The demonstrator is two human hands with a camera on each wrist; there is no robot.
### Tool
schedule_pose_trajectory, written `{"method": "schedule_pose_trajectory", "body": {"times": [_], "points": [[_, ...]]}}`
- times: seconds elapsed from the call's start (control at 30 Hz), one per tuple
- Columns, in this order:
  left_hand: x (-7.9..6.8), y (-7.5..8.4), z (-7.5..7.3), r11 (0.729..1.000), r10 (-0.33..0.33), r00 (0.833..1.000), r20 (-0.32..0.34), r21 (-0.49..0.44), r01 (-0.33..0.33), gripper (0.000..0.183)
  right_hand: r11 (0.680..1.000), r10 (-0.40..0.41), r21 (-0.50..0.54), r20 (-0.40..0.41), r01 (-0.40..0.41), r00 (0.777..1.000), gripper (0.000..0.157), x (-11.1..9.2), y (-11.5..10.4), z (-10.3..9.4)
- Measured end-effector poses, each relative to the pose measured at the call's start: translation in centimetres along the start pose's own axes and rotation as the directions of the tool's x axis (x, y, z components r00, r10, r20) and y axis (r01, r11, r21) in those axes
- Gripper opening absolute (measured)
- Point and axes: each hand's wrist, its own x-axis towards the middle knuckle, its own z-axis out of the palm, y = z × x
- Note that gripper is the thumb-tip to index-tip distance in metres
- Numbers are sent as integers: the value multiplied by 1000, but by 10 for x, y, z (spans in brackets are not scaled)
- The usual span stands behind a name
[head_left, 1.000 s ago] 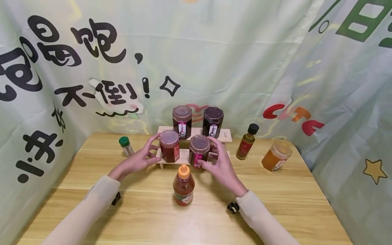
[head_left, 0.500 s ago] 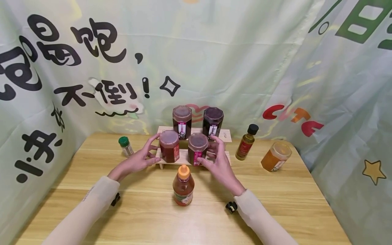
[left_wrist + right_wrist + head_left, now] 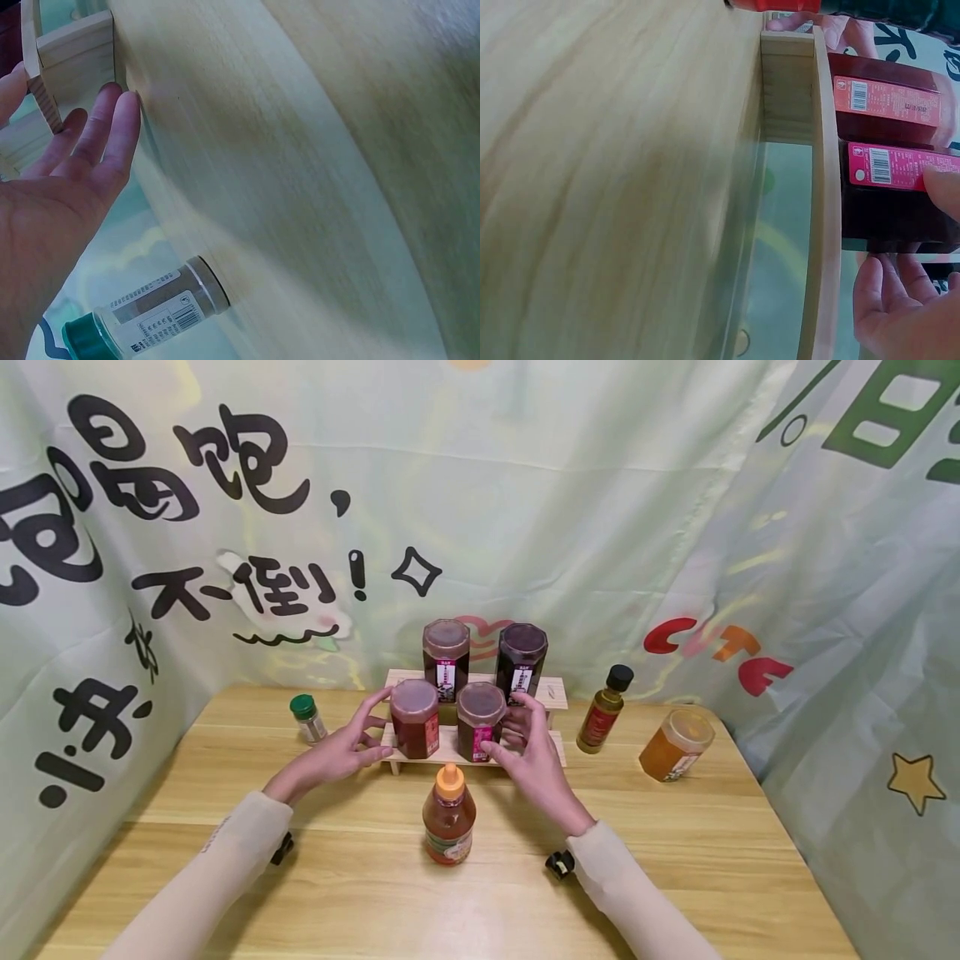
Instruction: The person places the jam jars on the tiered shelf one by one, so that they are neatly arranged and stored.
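My right hand (image 3: 534,760) holds a dark octagonal jar (image 3: 480,718) with a pink label, at the front step of a small two-step wooden rack (image 3: 450,743). In the right wrist view the thumb lies on the pink label (image 3: 885,166), and the fingers (image 3: 911,285) reach the jar's other side. My left hand (image 3: 341,752) rests at the left side of a red jar (image 3: 415,718), index finger by its lid. Its other fingers (image 3: 116,142) extend loosely beside the rack's end in the left wrist view. The two front jars stand upright, close together.
Two dark jars (image 3: 446,660) (image 3: 522,660) stand on the rear step. An orange-capped squeeze bottle (image 3: 449,827) stands in front. A green-capped shaker (image 3: 307,718) is left; a black-capped bottle (image 3: 602,718) and an amber jar (image 3: 677,745) are right. A printed curtain (image 3: 570,527) hangs behind.
My right hand has shifted the pink-labelled jar slightly left and back on the front step, closer to the red jar. The left hand has stayed in place.
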Motion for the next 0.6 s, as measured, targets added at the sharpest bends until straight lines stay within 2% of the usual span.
{"method": "schedule_pose_trajectory", "body": {"times": [0.23,0.6], "points": [[-1,-1,0,1000,0,1000,-8,1,0,99,1000,-6,10,-21,6,1000,89,2,4,4],[-1,0,0,1000,-8,1000,-7,16,8,100,999,28,-17,-58,-29,998,90,3,5,6]]}}
